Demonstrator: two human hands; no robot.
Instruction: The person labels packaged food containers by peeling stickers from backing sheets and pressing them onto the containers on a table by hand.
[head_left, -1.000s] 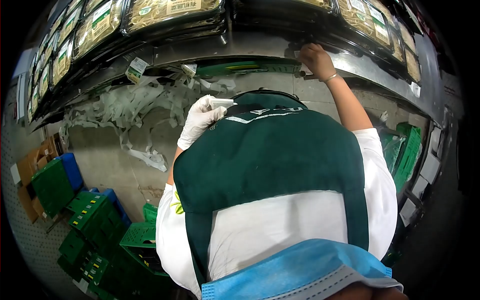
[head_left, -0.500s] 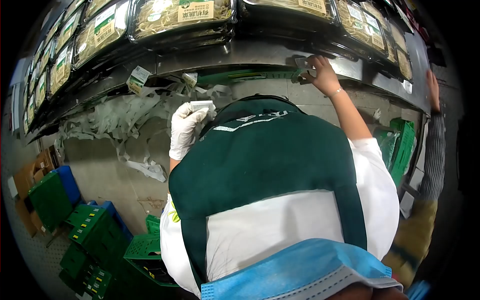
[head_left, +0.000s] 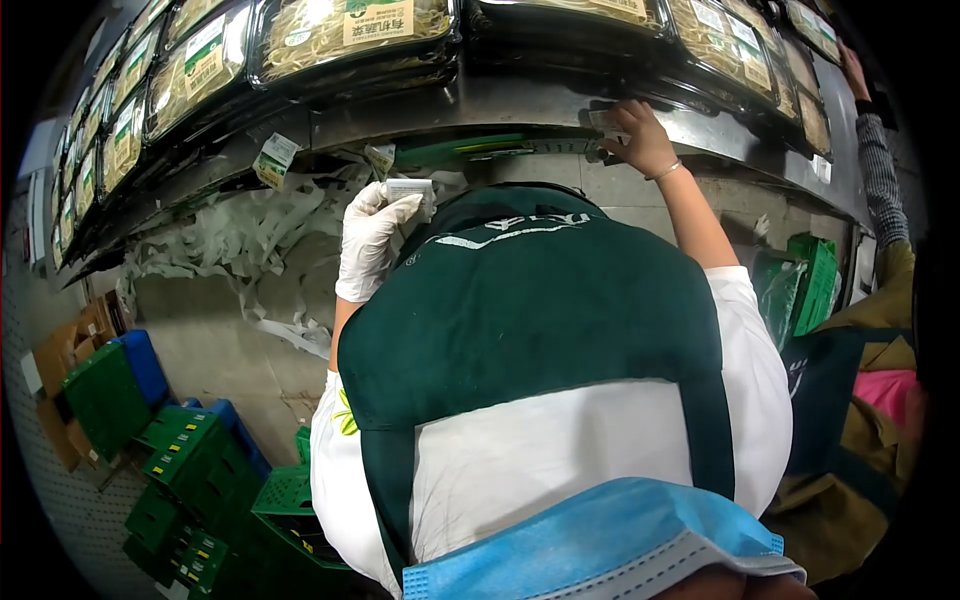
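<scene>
My left hand (head_left: 370,236), in a white glove, is closed on a small stack of white labels (head_left: 410,190) beside the apron. Bare and wearing a bracelet, my right hand (head_left: 642,142) is at the edge of the metal table (head_left: 520,105), its thumb and fingers around a small clear label (head_left: 606,122) that is hard to make out. Above the hands, packed trays of pale sprouts (head_left: 355,35) stand stacked on the table.
A co-worker's arm (head_left: 880,180) reaches to the trays at the right. Label backing strips (head_left: 240,225) hang below the table edge. Green crates (head_left: 195,455) stand lower left, another green crate (head_left: 815,285) at right, and cardboard (head_left: 70,340) far left.
The co-worker has come in at the right and reached up to the trays. My left hand has shifted left, turning the label stack. My right hand has moved slightly down and stays at the table edge.
</scene>
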